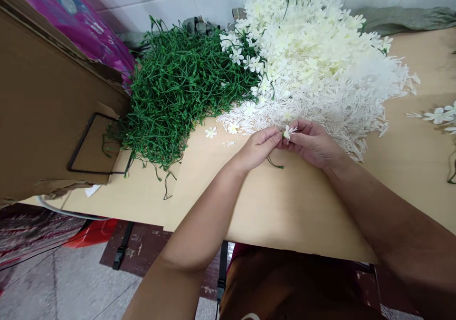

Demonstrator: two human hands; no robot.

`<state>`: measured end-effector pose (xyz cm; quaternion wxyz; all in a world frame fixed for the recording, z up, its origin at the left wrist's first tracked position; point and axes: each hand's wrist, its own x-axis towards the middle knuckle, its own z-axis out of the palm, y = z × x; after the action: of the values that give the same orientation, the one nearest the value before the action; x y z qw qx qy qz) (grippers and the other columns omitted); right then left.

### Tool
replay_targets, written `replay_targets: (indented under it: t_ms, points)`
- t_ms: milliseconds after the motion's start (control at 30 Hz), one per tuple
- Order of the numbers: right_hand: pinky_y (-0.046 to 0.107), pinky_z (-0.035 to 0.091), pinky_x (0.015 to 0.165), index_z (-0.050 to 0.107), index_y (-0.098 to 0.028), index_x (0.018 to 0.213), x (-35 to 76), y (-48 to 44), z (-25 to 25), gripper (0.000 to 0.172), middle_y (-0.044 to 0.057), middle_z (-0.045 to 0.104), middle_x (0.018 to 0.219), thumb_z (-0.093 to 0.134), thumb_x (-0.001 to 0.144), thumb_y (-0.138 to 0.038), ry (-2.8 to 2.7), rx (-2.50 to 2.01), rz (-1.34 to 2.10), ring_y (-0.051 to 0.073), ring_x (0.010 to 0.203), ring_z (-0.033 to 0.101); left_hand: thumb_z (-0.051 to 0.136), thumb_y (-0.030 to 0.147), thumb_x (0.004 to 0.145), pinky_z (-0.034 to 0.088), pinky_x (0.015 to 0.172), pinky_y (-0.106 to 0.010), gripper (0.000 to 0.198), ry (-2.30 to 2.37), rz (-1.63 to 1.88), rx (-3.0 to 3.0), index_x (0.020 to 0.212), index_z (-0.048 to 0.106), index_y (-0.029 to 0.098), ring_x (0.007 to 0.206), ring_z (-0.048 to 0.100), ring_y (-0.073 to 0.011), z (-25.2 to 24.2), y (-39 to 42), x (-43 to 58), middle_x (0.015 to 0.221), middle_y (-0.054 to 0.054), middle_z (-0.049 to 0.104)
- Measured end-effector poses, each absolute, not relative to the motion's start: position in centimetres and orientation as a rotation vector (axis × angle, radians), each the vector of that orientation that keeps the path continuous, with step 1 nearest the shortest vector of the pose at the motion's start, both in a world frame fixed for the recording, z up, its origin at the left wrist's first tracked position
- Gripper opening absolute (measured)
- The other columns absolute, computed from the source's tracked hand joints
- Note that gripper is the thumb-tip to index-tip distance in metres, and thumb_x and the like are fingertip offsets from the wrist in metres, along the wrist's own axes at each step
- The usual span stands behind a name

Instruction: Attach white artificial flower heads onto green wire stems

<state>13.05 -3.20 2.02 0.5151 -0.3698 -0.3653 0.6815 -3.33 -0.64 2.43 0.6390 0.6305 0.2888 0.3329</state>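
Observation:
My left hand (262, 145) is closed on a thin green plastic stem (275, 163), whose lower end hangs out below the fingers. Against it, my right hand (311, 141) pinches a small white artificial flower (288, 133) by its petals. The flower meets the stem's tip between the two hands; fingers hide the exact join. Beyond my hands lies a heap of thin white stamen pieces (320, 103), with a pile of white and cream artificial blossoms (302, 34) behind it. Left of these spreads a tangled pile of green stems (188, 68).
A cardboard box (53, 96) stands at the left, with a black wire frame (94, 141) by it. Two loose flowers, one a white blossom (211, 132), lie left of my hands. Assembled white flowers (440, 115) sit at the right edge. A tiled wall (213, 1) closes the back.

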Motion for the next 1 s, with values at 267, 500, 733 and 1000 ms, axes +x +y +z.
replay_targets:
  t_ms: [267, 500, 733, 1000]
  points:
    - [0.035, 0.057, 0.078, 0.063, -0.020, 0.064, 14.2, -2.5, 1.6, 0.030, -0.002, 0.065, 0.064, 0.091, 0.056, -0.026, -0.941, -0.893, 1.775, 0.013, 0.063, 0.063, 0.058, 0.069, 0.080, 0.037, 0.066, -0.027, 0.053, 0.665, 0.696, 1.526, 0.069, 0.052, 0.017, 0.072, 0.046, -0.0125, 2.0, -0.6, -3.4, 0.071, -0.001, 0.050]
    - [0.026, 0.055, 0.067, 0.064, -0.019, 0.060, 14.3, -2.6, 2.2, 0.032, -0.003, 0.066, 0.059, 0.094, 0.050, -0.024, -0.906, -0.968, 1.855, 0.010, 0.059, 0.063, 0.057, 0.067, 0.081, 0.037, 0.068, -0.027, 0.052, 0.630, 0.678, 1.573, 0.067, 0.051, 0.017, 0.071, 0.045, -0.0123, 1.6, -0.4, -3.5, 0.069, 0.000, 0.049]
    - [0.025, 0.055, 0.063, 0.063, -0.019, 0.059, 14.1, -2.6, 2.5, 0.033, -0.002, 0.068, 0.060, 0.094, 0.049, -0.020, -0.870, -1.015, 1.887, 0.011, 0.059, 0.065, 0.056, 0.073, 0.077, 0.036, 0.067, -0.028, 0.057, 0.658, 0.665, 1.565, 0.068, 0.055, 0.017, 0.069, 0.045, -0.0129, 1.3, -0.3, -3.3, 0.068, 0.000, 0.049]
    - [0.031, 0.057, 0.079, 0.068, -0.018, 0.066, 14.2, -2.5, 2.1, 0.025, -0.001, 0.068, 0.066, 0.090, 0.055, -0.023, -0.843, -0.921, 1.865, 0.013, 0.067, 0.066, 0.058, 0.071, 0.078, 0.036, 0.066, -0.028, 0.055, 0.659, 0.712, 1.549, 0.066, 0.049, 0.017, 0.068, 0.044, -0.0121, 1.3, -0.1, -3.2, 0.067, 0.001, 0.048]
